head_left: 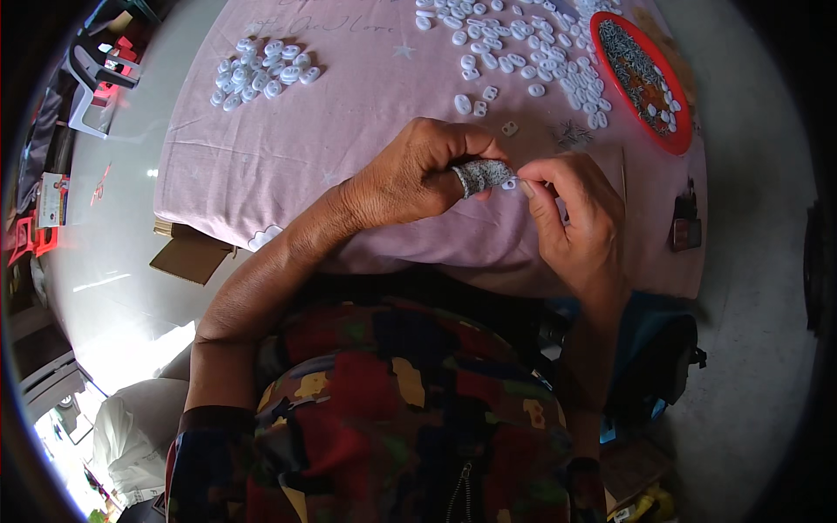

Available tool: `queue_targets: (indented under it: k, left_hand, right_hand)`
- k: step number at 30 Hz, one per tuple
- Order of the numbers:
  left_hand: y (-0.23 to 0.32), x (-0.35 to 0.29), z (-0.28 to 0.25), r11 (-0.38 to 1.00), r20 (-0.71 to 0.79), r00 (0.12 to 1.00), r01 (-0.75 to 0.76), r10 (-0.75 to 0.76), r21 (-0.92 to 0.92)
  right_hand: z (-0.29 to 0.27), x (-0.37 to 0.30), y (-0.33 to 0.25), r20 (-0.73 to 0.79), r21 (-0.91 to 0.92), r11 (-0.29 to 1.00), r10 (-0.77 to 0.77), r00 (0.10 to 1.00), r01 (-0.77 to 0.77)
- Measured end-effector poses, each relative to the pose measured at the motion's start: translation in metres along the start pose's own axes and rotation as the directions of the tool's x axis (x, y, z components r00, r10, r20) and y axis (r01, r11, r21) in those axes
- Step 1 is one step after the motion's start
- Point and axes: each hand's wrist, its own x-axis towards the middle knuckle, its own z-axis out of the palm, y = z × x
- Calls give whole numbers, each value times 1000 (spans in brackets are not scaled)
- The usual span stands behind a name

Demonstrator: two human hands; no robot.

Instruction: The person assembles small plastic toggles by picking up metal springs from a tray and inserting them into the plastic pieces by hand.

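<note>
A small white piece (509, 184) is held just right of the centre of the frame, between the fingertips of both hands. The left hand (417, 170) is curled nearly closed; the piece is gripped at the tip of a digit covered by a grey knit sleeve (482, 177). The right hand (577, 207) is partly closed, with thumb and forefinger pinched together at the right side of the piece; whether a pin is also held there cannot be told. The sleeve's long axis is aligned roughly left to right, with its tip directed to the right. The piece is partly covered by the fingers, so its long axis and pointing direction cannot be determined. Loose grey pins (573, 134) are placed on the pink cloth (375, 105), above the right hand in the frame.
</note>
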Motion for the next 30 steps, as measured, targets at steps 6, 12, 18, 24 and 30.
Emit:
queue_targets:
  k: [6,12,18,24,30]
  left_hand:
    - [0,1,1,1000,7,1000,-3,3,23]
    - [-1,0,0,999,4,1000,1,-1,40]
    - [2,1,0,999,8,1000,12,-13,51]
    - [0,0,0,999,7,1000,1,-1,48]
    - [-2,1,2,997,-17,999,-36,38,68]
  right_hand:
    - [-6,3,-3,59,-45,999,-15,998,18]
    - [-5,3,-3,66,-25,999,-24,998,26]
    - [-8,5,-2,74,-40,999,-26,997,29]
    - [-8,5,-3,100,-40,999,-19,995,23]
    - [-8,6,-4,123,-55,998,-22,992,29]
